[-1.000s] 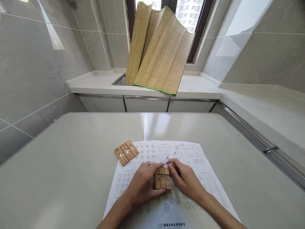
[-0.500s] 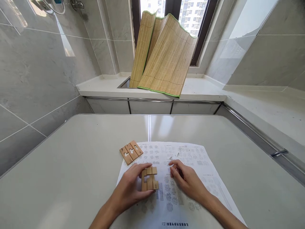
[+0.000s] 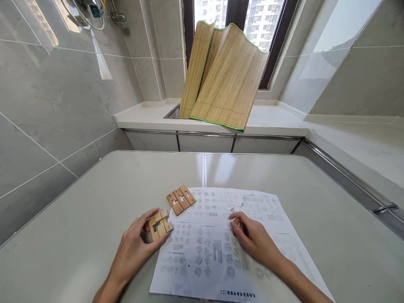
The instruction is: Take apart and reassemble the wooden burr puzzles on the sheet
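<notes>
A light wooden block assembly (image 3: 160,225) with a notch in its middle is held between the thumb and fingers of my left hand (image 3: 135,244), at the left edge of a printed sheet (image 3: 211,273). Just behind it lie flat wooden pieces (image 3: 181,200) with cutouts, side by side, partly over the sheet's far left corner. On the right part of the sheet rests my right hand (image 3: 252,235), its fingers curled in; whether anything is inside them is hidden.
The pale table (image 3: 126,181) has a seam down its middle. Beyond it, a folded bamboo mat (image 3: 227,80) leans against the window above a white ledge (image 3: 274,120). Tiled walls stand on both sides.
My left hand has moved left with the block assembly, off the sheet's middle, uncovering printed figures. My right hand has kept nearly the same place and pose. The view has shifted slightly.
</notes>
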Demonstrator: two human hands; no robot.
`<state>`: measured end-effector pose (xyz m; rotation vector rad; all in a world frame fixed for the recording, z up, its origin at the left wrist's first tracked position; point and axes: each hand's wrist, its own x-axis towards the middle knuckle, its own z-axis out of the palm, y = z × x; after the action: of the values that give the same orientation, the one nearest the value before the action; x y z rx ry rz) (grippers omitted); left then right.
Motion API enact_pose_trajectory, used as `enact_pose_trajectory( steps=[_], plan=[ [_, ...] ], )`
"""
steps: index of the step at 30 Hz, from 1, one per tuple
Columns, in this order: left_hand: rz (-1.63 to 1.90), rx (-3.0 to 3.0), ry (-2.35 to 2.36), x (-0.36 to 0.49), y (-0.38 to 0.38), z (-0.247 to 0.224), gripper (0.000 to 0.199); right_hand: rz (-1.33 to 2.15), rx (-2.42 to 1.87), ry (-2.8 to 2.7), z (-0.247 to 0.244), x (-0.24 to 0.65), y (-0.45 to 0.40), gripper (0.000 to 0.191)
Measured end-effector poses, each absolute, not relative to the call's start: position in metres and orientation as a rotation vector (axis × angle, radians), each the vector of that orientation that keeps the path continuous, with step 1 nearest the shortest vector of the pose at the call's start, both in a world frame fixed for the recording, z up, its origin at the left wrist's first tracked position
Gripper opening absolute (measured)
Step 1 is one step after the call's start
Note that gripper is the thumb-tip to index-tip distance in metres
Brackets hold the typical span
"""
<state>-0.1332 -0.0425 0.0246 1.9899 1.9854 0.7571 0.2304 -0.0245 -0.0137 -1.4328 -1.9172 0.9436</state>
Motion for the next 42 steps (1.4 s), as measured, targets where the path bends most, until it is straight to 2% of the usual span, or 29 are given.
enact_pose_trajectory(
  steps=[15, 20, 26, 36, 42],
  plan=[
    [0.671, 1.880, 2.133, -0.098, -0.030, 0.026, 0.067, 0.902, -1.433, -1.949, -0.013, 0.231, -0.024, 0.034],
    [0.604, 1.918, 2.208, -0.099, -0.028, 0.035, 0.084, 0.928, -1.439, -1.952, -0.013, 0.231, -0.025, 0.034],
    [0.634, 2.062, 2.092, -0.085, -0.003, 0.038, 0.065, 0.897, -1.439, -1.964, -0.012, 0.231, -0.024, 0.035],
    [0.383, 2.094, 1.931, -0.069, 0.036, 0.023, 0.063, 0.860, -1.423, -1.980, -0.011, 0.231, -0.023, 0.034],
    [0.373, 2.138, 1.835, -0.066, 0.042, 0.017, 0.051, 0.856, -1.426, -1.981, -0.013, 0.231, -0.023, 0.033]
  ],
)
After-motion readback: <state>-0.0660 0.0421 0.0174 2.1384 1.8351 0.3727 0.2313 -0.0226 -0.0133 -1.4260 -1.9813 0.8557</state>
